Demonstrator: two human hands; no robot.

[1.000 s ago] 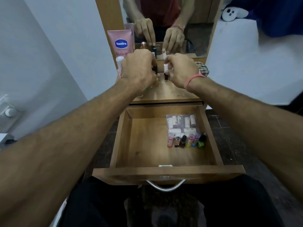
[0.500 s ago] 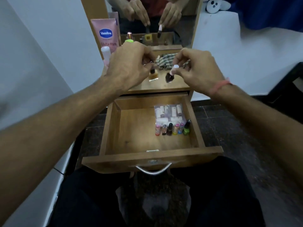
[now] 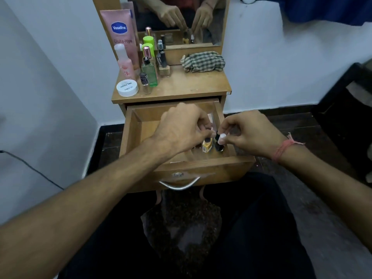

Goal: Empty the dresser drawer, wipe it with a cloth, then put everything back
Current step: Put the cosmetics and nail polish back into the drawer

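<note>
Open drawer (image 3: 181, 174) as landmark. Over its right front corner, left hand (image 3: 181, 129) pinches the cap of a yellow bottle (image 3: 207, 146); right hand (image 3: 249, 133) pinches the white cap of a dark bottle (image 3: 219, 144). Each grip is narrow, closed on its cap. Behind the drawer, a checked cloth (image 3: 203, 61) lies on the desk (image 3: 191, 83).

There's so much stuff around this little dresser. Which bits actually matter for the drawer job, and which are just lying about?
In the job:
open drawer
yellow bottle, held by the left hand
dark bottle with white cap, held by the right hand
checked cloth
bottles and jar on the dresser top, probably awaiting return

Lying about:
mirror
black cable
</note>
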